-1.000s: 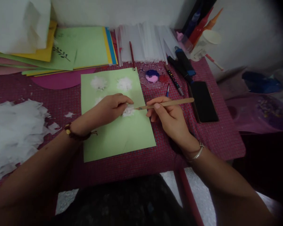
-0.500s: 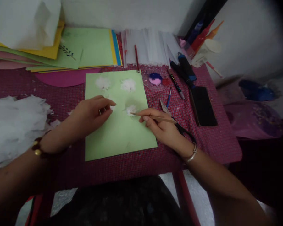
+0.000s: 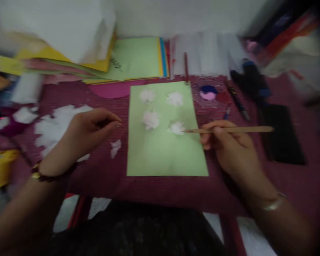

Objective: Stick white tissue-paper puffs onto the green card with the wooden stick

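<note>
A light green sheet lies on the checked cloth, with several tufts of white paper on its upper half. Wrapped round a thin wooden stick are the fingers of my right hand, at the sheet's right edge. The stick's tip is beside the lower right tuft. My left hand is off the sheet to the left, thumb and forefinger pinched; anything between them is too small to name. Just below its fingertips is a loose white paper piece.
White paper pieces are heaped behind my left hand. Coloured sheets and white strips line the back. A paint palette, a dotted pen and a dark phone lie at the right.
The view has turned left. My left hand has moved left off the sheet and its fingers have closed, uncovering the lower left tuft. My right hand has drawn back rightwards with the stick.
</note>
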A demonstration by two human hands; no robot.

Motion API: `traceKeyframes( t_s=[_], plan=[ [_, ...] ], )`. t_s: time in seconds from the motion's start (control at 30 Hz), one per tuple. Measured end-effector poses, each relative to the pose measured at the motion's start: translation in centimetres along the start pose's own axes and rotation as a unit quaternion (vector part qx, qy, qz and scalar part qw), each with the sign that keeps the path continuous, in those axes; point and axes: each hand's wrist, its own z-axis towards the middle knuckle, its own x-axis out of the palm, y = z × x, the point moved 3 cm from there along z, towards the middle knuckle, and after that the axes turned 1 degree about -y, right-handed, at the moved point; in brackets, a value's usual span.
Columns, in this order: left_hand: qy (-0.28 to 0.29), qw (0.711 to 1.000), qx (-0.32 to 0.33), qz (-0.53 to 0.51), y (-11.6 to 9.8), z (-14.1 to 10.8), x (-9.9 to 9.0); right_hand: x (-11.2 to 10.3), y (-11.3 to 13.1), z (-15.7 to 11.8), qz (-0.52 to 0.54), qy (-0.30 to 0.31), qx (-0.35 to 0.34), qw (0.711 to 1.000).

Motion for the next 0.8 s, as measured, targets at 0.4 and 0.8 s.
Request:
traceKeyframes(
  t_s=[0.4,0.8],
  plan=[
    [-0.006,0.998,0.009,0.061,1.7,-6.7,2.9,0.7,-0.1,-0.5,-0.087,0.046,-0.003,0.995],
    [0.085,0.856,-0.207,-0.466,-0.6,-4.7,3.5,1.3,0.3,-0.7,-0.07,0.086,-0.039,0.993]
  ],
)
